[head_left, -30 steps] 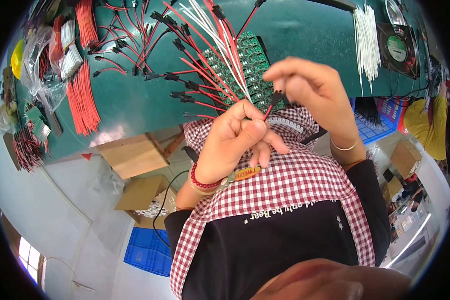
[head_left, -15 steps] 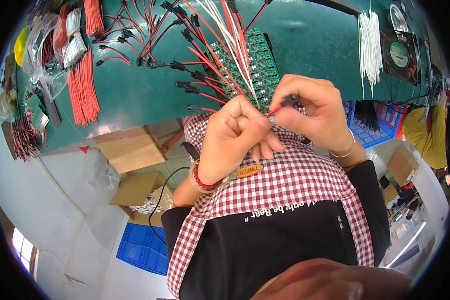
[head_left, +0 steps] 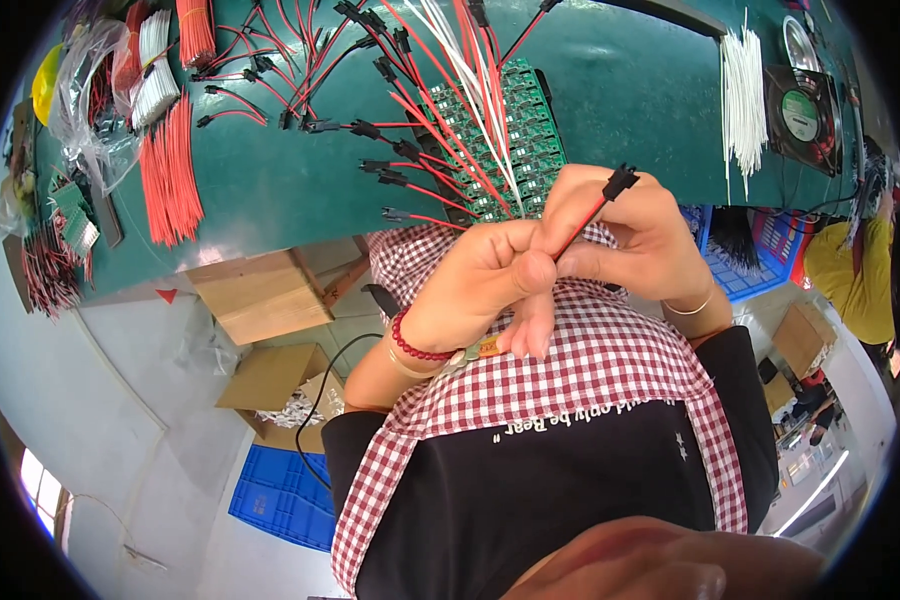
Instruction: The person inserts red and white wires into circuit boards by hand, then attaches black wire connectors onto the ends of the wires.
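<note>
A short red and black cable point(head_left: 587, 222) with a black plug at its upper end is held between my two hands, close to the table's front edge. My left hand point(head_left: 500, 275) pinches its lower end between thumb and forefinger. Higher up, the fingers of my right hand point(head_left: 630, 230) close round the wires, and the plug sticks out above them. Just beyond my hands lies a green circuit board panel point(head_left: 535, 130) with red and white wires point(head_left: 480, 100) rising from it. Several black-plugged cables point(head_left: 400, 180) fan out at its left side.
Bundles of red wires point(head_left: 170, 175) and white wires point(head_left: 155, 95) lie at the left beside a clear plastic bag point(head_left: 90, 120). More red-black cables point(head_left: 290, 75) spread behind. On the right are white wires point(head_left: 743, 110) and a black fan point(head_left: 803, 118). Cardboard boxes point(head_left: 265, 300) stand below the table point(head_left: 640, 110).
My right hand has turned and opened its grip slightly, so the cable's black plug now points upward above the fingers. My left hand has shifted a little right.
</note>
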A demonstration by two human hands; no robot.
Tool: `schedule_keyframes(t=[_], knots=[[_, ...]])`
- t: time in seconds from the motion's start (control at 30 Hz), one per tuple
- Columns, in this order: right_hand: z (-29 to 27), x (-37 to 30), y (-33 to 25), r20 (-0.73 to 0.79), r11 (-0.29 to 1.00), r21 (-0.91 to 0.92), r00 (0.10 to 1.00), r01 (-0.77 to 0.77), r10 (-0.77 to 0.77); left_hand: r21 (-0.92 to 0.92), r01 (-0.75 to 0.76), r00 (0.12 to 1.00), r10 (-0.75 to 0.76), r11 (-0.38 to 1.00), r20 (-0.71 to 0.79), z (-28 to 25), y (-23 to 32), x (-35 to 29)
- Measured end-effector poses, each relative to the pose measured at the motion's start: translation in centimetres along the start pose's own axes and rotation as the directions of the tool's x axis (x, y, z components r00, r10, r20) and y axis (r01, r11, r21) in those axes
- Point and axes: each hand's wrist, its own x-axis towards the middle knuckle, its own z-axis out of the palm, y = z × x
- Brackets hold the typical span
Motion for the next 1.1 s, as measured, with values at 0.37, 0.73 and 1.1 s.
schedule_keyframes(t=[0.37,0.73,1.1], knots=[[-1.4,1.1,0.6,-0.338,0.92,-0.363,0.899,0.148,-0.278,0.685,-0.401,0.734,0.66,0.609,-0.157,-0.5,4.1,-2.9],[-3.4,4.6,4.5,-0.251,0.861,-0.509,0.959,-0.016,-0.131,0.719,0.677,0.395,0.902,-0.159,-0.172,-11.6,8.1,-0.8],[-3.7,4.6,4.1,-0.247,0.869,-0.494,0.962,-0.02,-0.118,0.884,0.467,0.268,0.955,-0.015,-0.125,-9.4,7.8,-2.6]])
